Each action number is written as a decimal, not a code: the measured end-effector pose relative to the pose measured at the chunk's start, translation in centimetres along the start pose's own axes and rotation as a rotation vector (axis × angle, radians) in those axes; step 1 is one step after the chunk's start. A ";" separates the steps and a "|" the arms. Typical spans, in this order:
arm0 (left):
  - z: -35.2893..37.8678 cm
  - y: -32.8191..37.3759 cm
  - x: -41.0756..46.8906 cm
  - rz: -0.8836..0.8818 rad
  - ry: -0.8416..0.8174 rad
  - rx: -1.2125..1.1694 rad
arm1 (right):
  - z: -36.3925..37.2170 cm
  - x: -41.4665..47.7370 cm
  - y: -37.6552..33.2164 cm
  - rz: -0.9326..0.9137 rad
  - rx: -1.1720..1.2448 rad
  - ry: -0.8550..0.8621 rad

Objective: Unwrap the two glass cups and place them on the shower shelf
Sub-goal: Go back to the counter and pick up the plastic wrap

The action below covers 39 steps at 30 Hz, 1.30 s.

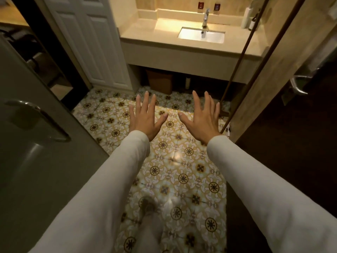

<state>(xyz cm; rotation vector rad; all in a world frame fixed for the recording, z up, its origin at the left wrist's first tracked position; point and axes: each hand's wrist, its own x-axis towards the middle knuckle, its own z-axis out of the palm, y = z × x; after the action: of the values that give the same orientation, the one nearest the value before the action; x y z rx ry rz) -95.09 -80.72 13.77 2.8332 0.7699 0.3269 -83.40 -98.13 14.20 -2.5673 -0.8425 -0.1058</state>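
My left hand and my right hand are stretched out in front of me, palms down, fingers spread, holding nothing. Both arms wear cream long sleeves. They hover above a patterned tile floor in a bathroom. No glass cups and no shower shelf show in the head view.
A beige vanity counter with a white sink and chrome faucet stands ahead. A brown bin sits under it. A glass door with a handle is at left, another glass door with a handle at right. A white panel door stands at back left.
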 end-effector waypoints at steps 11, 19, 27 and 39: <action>0.8 -7.2 18.5 -0.005 0.020 0.002 | 5.7 18.8 -3.9 -0.017 -0.016 0.032; 1.2 -10.2 30.4 -0.006 0.015 -0.006 | 7.4 30.8 -5.3 -0.012 -0.018 0.049; 4.2 -11.6 42.5 -0.036 0.040 0.010 | 10.6 43.3 -3.8 -0.050 -0.008 0.031; 8.7 -11.0 64.1 -0.186 0.055 0.002 | 14.3 66.0 0.7 -0.091 0.064 -0.033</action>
<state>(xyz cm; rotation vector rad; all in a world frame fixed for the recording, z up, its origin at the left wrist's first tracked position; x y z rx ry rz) -44.16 -39.35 13.16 2.7367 1.0366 0.3768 -30.24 -56.42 14.44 -2.4780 -0.9592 -0.0625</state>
